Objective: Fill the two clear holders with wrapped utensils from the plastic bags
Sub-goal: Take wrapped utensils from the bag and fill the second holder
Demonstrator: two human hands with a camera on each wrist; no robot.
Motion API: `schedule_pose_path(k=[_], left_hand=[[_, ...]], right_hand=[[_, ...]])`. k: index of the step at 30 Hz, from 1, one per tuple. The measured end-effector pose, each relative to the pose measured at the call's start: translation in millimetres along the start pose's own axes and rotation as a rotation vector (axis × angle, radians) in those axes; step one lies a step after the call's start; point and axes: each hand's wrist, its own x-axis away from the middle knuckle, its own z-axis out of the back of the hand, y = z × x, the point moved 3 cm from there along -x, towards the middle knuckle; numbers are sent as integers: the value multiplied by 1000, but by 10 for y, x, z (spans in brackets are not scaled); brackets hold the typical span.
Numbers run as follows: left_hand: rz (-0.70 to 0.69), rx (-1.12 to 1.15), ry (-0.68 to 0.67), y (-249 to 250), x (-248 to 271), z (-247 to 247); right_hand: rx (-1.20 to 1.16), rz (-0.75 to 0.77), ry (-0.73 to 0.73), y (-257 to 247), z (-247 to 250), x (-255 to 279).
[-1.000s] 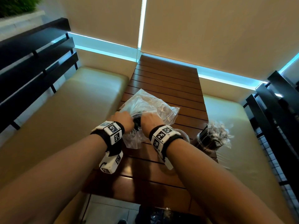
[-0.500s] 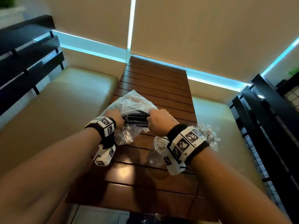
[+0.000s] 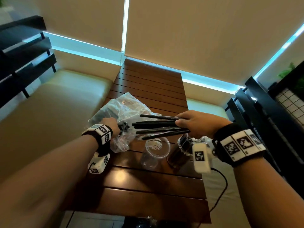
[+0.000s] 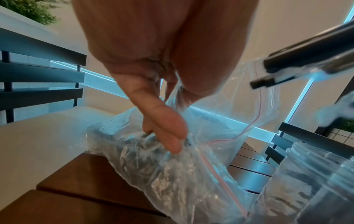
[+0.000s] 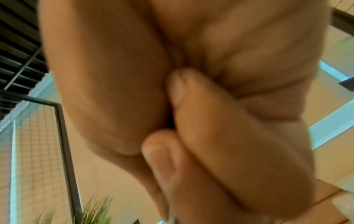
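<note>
the right hand (image 3: 199,125) now holds a fanned bundle of black wrapped utensils (image 3: 158,127) clear of the plastic bag (image 3: 122,112); half a second ago those same sticks were only partly out of the bag's mouth, with both hands close together over it. its fingers are curled tight round one end of the bundle, and the free ends point back toward the bag, no longer inside it. in the right wrist view only the closed fingers (image 5: 220,136) show, blurred, the utensils hidden. the left hand (image 3: 111,125) pinches the bag near its opening, thumb and fingers gripping the crumpled plastic (image 4: 162,151), and more dark utensils lie inside it beyond that grip. just below the held bundle stands the empty clear holder (image 3: 156,150) on the wooden table (image 3: 148,186), and beside it, under the right wrist, the second holder (image 3: 180,152), dark with utensils already in it. the pull-out looks done, so the next step is likely to turn the bundle upright and lower it into the empty holder; the splayed ends may catch on the rim.
</note>
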Motion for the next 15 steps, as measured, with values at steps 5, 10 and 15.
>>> schedule_pose_path(k=[5, 10, 15], left_hand=[[-2, 30, -38, 50, 122, -209], [-159, -102, -213, 32, 460, -463], [-295, 374, -130, 165, 817, 269]], right_hand=[[-387, -27, 65, 329, 248, 124], [-381, 122, 322, 209, -21, -231], [-281, 318, 551, -137, -591, -536]])
